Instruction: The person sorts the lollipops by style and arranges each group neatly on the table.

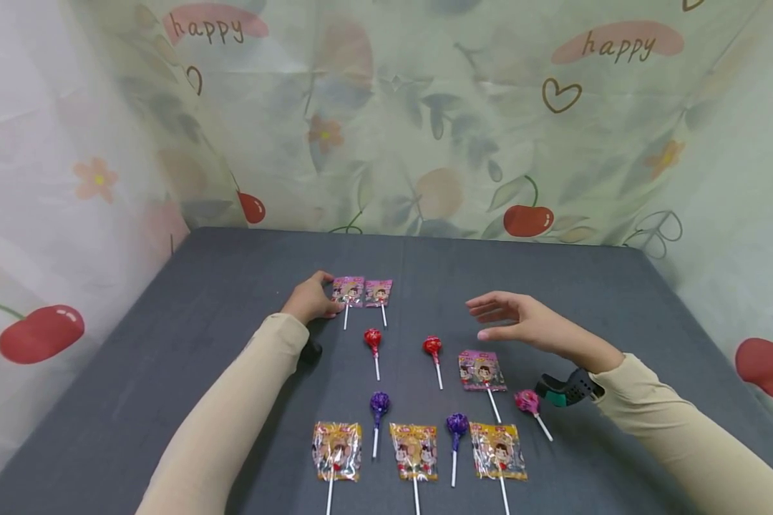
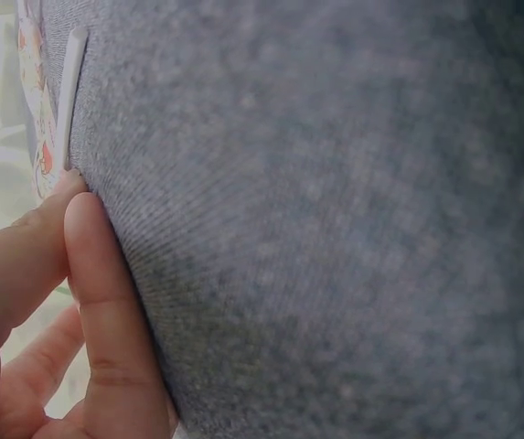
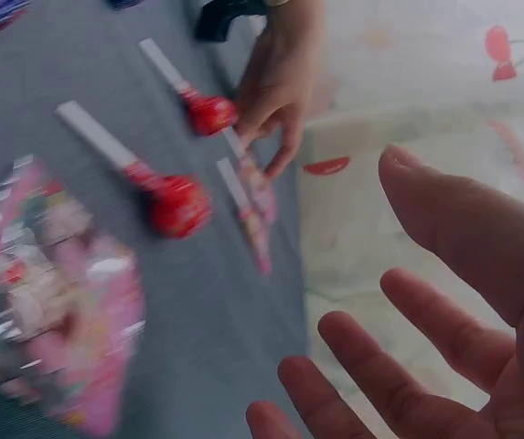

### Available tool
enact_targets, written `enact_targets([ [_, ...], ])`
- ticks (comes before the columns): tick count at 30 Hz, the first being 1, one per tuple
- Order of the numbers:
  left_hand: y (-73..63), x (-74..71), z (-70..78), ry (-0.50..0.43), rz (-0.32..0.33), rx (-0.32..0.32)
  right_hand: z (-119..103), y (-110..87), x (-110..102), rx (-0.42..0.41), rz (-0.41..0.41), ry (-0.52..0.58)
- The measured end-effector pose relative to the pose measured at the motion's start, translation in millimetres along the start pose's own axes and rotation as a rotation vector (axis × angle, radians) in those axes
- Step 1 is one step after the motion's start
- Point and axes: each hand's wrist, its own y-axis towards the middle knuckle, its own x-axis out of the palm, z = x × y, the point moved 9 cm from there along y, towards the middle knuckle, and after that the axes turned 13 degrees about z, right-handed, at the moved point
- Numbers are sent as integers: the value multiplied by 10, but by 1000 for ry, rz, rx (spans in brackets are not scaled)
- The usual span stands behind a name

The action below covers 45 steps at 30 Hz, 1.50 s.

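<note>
The left hand (image 1: pixel 312 299) pinches the left edge of a pink lollipop packet (image 1: pixel 348 287) lying on the bench (image 1: pixel 245 265). Just right of that packet lies a second pink packet (image 1: pixel 378 292); well right of it, the right hand (image 1: pixel 518 320) hovers, thumb and fingers apart.

Head view bright, even; right-wrist lollipops (image 3: pixel 181 207) blurred; left-wrist cloth (image 2: pixel 353 219) apparently unfocused.

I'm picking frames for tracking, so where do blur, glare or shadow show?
Head: glints on the leftmost yellow wrapper, soft shadow beside the left sleeve; left wrist: gray tablecloth out of focus toward the right; right wrist: near pink packet and red lollipops blurred, white glare on the packet.
</note>
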Motion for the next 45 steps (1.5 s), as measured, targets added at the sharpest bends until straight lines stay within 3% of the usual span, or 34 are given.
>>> enact_targets([
  [7, 1, 13, 2, -16, -6, -1, 340, -155, 83, 18, -29, -38],
  [16, -24, -13, 19, -6, -5, 6, 591, -84, 209, 55, -96, -154],
  [29, 16, 7, -5, -13, -6, -15, 538, -46, 302, 6, -134, -277],
  [37, 47, 30, -27, -15, -9, -21, 451, -10, 259, 37, -132, -127],
  [45, 56, 34, -32, -33, -6, -27, 307, 28, 129, 44, -43, -84],
])
